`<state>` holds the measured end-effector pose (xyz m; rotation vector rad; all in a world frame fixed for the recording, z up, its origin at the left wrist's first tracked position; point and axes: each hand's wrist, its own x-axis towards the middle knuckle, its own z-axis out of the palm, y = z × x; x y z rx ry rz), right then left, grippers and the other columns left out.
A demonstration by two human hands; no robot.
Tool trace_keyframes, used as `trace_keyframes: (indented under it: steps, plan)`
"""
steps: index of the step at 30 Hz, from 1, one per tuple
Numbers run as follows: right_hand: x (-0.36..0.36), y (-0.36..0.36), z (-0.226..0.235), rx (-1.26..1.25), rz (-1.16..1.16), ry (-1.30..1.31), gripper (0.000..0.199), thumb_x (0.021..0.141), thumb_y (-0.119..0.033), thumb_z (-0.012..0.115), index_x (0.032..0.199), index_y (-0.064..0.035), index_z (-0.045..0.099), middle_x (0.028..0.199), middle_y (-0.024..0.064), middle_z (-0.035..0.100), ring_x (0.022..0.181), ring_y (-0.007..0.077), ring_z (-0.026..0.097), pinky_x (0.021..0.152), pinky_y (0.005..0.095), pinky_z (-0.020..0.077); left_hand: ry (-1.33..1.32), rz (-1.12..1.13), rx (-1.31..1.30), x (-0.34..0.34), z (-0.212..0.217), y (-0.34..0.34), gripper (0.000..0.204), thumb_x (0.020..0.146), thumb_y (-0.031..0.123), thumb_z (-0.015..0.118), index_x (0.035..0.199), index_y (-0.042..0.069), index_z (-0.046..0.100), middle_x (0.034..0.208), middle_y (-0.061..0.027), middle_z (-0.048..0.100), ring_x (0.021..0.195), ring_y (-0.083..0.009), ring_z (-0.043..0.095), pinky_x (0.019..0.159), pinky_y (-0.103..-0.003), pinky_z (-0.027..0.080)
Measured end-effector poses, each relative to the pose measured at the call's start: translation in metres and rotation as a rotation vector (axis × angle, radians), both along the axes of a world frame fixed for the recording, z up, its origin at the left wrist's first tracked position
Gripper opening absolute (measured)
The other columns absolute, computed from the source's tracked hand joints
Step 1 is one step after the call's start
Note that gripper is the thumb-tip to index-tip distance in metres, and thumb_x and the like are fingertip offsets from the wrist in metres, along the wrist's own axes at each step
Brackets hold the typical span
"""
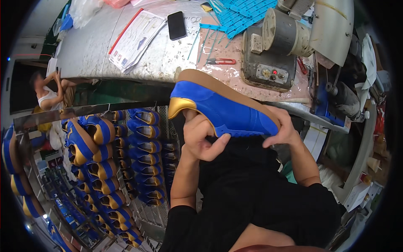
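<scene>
Workbench, metal, scuffed, along the far side; on it, from left to right: papers with a red edge strip; a dark phone, lying flat; red-handled snips; a heap of bright blue plastic strips; a grey machine with a red lamp alight.

Rack, at left, metal: rows of blue-and-gold shoes. Beyond it, one seated person.

Held shoe, one: blue upper, gold heel, brown sole. Position: in front of the bench edge, on its side, sole away from the wearer, opening toward the body, toe to the right. Contact with the bench: cannot tell.

Left hand: fingers curled into the opening by the heel, thumb outside near the laced edge.

Right hand: bent around the toe, thumb below it; fingertips behind the shoe hidden.

Risks, as judged: a loose toe grip could let the shoe swing on the left hand; drifting forward could scrape the sole on the bench edge; soiled fingers, if any, could mark the blue or gold.
</scene>
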<state>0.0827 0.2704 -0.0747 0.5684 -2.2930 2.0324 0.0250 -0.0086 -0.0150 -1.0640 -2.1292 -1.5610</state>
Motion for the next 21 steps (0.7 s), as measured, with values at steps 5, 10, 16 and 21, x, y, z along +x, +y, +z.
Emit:
trace_keyframes:
  steps: [5, 10, 16, 21]
  plan:
    - [0.022, 0.009, -0.017, 0.178, 0.002, -0.016, 0.078, 0.070, -0.032, 0.086, 0.128, 0.0107, 0.055, 0.115, 0.0173, 0.068, 0.103, 0.0218, 0.065, 0.090, 0.0344, 0.0496, 0.018, -0.004, -0.074, 0.009, -0.004, 0.008, 0.026, 0.066, 0.014, 0.078, 0.071, 0.011, 0.053, 0.090, -0.0097, 0.067, 0.083, -0.0303, 0.055, 0.087, -0.038, 0.038]
    - [0.043, 0.016, -0.036, -0.453, -0.103, -0.484, 0.084, 0.068, -0.041, 0.084, 0.129, 0.0115, 0.056, 0.119, 0.0149, 0.066, 0.104, 0.0207, 0.064, 0.094, 0.0343, 0.0494, 0.232, 0.001, -0.128, 0.008, 0.012, 0.022, 0.018, 0.081, 0.016, 0.074, 0.092, 0.005, 0.066, 0.104, -0.0136, 0.071, 0.096, -0.0337, 0.067, 0.084, -0.041, 0.054]
    - [0.056, 0.032, -0.059, -0.544, -0.048, -0.680, 0.083, 0.065, -0.043, 0.086, 0.123, 0.0110, 0.060, 0.115, 0.0121, 0.068, 0.105, 0.0187, 0.064, 0.095, 0.0326, 0.0494, 0.147, 0.284, 0.436, 0.017, -0.025, 0.026, 0.022, 0.087, 0.016, 0.062, 0.104, 0.004, 0.055, 0.121, -0.0196, 0.052, 0.106, -0.0276, 0.051, 0.083, -0.036, 0.046]
    - [0.056, 0.025, -0.065, -0.682, -0.017, -0.691, 0.093, 0.064, -0.046, 0.085, 0.132, 0.0103, 0.053, 0.123, 0.0145, 0.064, 0.112, 0.0220, 0.063, 0.100, 0.0347, 0.0485, -0.621, -0.105, 0.515, 0.008, -0.025, 0.029, 0.059, 0.098, 0.035, 0.044, 0.136, -0.010, 0.050, 0.147, -0.0270, 0.041, 0.137, -0.0344, 0.040, 0.116, -0.043, 0.027]
